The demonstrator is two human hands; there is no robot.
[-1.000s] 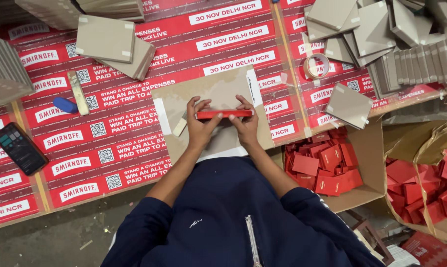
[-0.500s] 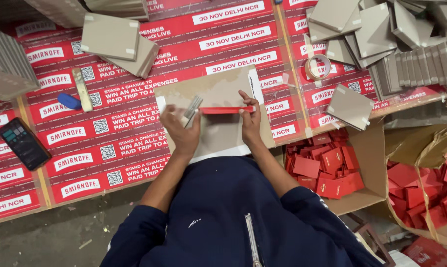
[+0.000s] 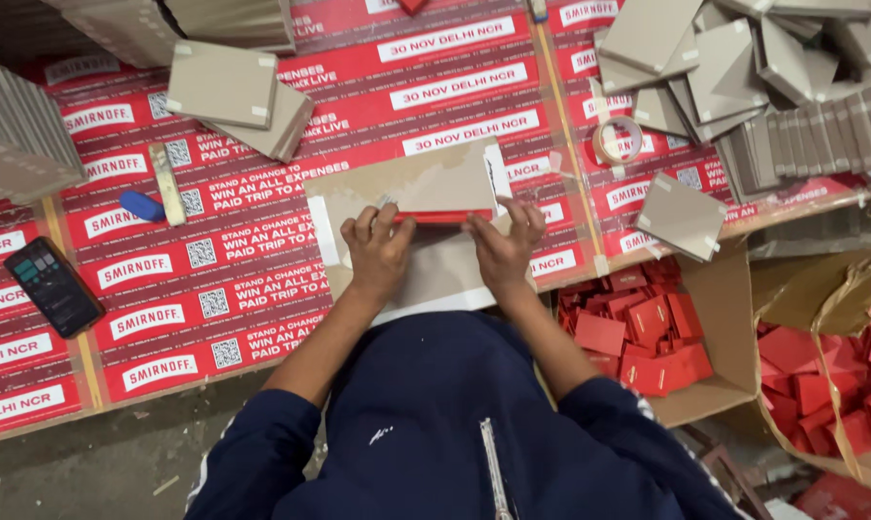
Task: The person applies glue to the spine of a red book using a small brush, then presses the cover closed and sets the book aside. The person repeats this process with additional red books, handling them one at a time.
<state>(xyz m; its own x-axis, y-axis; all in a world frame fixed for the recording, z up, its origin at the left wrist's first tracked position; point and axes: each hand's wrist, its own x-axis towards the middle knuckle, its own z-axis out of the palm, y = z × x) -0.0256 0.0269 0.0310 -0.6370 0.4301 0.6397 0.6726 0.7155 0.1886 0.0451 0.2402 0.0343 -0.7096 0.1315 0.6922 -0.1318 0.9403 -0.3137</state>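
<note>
A narrow red strip (image 3: 442, 218) lies across a grey cardboard sheet (image 3: 426, 183) in front of me. My left hand (image 3: 378, 252) presses on the strip's left end, fingers bent over it. At the strip's right end my right hand (image 3: 501, 250) rests with fingers spread on the board. Under the board lies a white sheet (image 3: 435, 279) that sticks out toward me.
The table is covered in red printed sheets (image 3: 262, 193). Grey board lids (image 3: 233, 91) lie at the back left, more grey boxes (image 3: 734, 58) at the back right, a tape roll (image 3: 616, 141), a blue object (image 3: 142, 205), a phone (image 3: 52, 285). Cartons of red boxes (image 3: 647, 337) stand at the right.
My left hand has come back from the board's left side onto the strip's left end. The right hand stayed at the strip's right end.
</note>
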